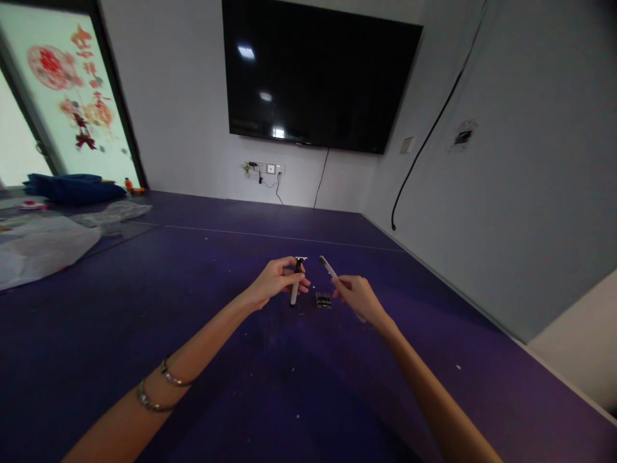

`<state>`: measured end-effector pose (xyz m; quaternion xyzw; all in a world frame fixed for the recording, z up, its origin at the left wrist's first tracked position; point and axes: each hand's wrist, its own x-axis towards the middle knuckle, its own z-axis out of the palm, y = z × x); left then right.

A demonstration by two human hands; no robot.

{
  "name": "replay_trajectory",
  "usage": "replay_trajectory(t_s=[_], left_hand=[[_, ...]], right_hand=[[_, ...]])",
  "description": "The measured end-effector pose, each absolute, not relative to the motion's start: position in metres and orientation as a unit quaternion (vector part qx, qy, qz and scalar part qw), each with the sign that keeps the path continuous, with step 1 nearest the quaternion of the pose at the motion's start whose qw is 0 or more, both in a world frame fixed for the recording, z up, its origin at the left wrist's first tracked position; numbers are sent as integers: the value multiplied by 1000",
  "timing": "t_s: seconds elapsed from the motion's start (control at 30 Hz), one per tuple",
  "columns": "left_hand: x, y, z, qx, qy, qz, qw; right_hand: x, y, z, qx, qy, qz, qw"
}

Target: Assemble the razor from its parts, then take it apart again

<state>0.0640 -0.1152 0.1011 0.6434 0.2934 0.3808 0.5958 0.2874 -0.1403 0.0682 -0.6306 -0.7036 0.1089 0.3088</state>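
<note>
My left hand (284, 280) is closed around a razor (295, 290), held upright with its T-shaped head at the top and a pale handle with a dark lower tip. In my right hand (359, 297) is a slim pale brush (329, 267) that looks like a toothbrush; its dark-tipped end points up and left, toward the razor but apart from it. Between the two hands, a small dark ridged piece (323, 300) lies on the purple surface (270, 386); its exact kind is too small to make out.
A clear plastic bag (48, 247) and a folded dark blue cloth (72, 188) lie at the left, near a small orange item (129, 184). A television (318, 71) hangs on the far wall. A black cable (429, 138) dangles along the right wall. Pale specks dot the surface.
</note>
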Motion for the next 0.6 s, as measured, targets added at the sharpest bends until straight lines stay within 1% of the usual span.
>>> replay_trajectory(t_s=[0.17, 0.27, 0.47, 0.6], left_hand=[[63, -114, 103, 637, 292, 390, 598], [63, -114, 103, 639, 289, 386, 599], [64, -114, 101, 640, 288, 384, 600], [64, -113, 98, 648, 284, 378, 597]], right_hand=[[261, -150, 59, -702, -687, 0, 186], [246, -154, 49, -716, -686, -20, 129], [227, -153, 27, -730, -678, -25, 88], [221, -151, 21, -739, -669, -11, 80]])
